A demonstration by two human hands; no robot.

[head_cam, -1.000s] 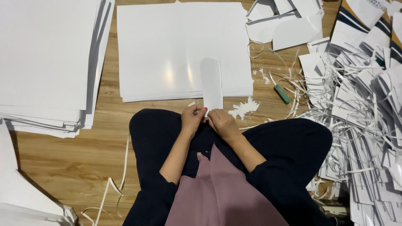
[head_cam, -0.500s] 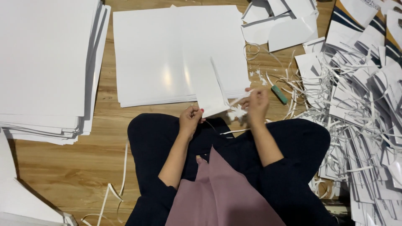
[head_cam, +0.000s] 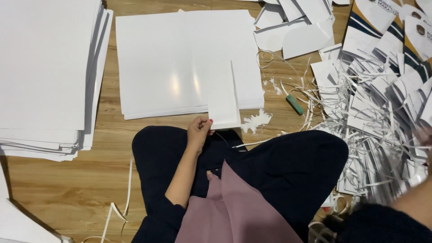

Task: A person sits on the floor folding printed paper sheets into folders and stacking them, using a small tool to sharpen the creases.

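Observation:
My left hand [head_cam: 199,130] grips the bottom corner of a narrow white folded paper piece [head_cam: 222,96], which stands over the near edge of a glossy white sheet stack [head_cam: 175,67]. I sit cross-legged in dark trousers [head_cam: 288,166] on the wooden floor [head_cam: 67,193]. My right arm reaches out to the far right. My right hand [head_cam: 425,137] is blurred at the frame edge, over a heap of paper strips [head_cam: 378,117]; whether it holds anything does not show.
A tall stack of white sheets [head_cam: 45,72] fills the left. A green-handled cutter [head_cam: 294,104] lies on the floor right of the glossy stack. Printed cards in navy and orange [head_cam: 382,27] sit top right. White offcuts [head_cam: 297,31] lie at the top.
My right hand let go of the white paper piece and swung far right over the strip heap. My left hand kept hold of the piece and stayed near my knee.

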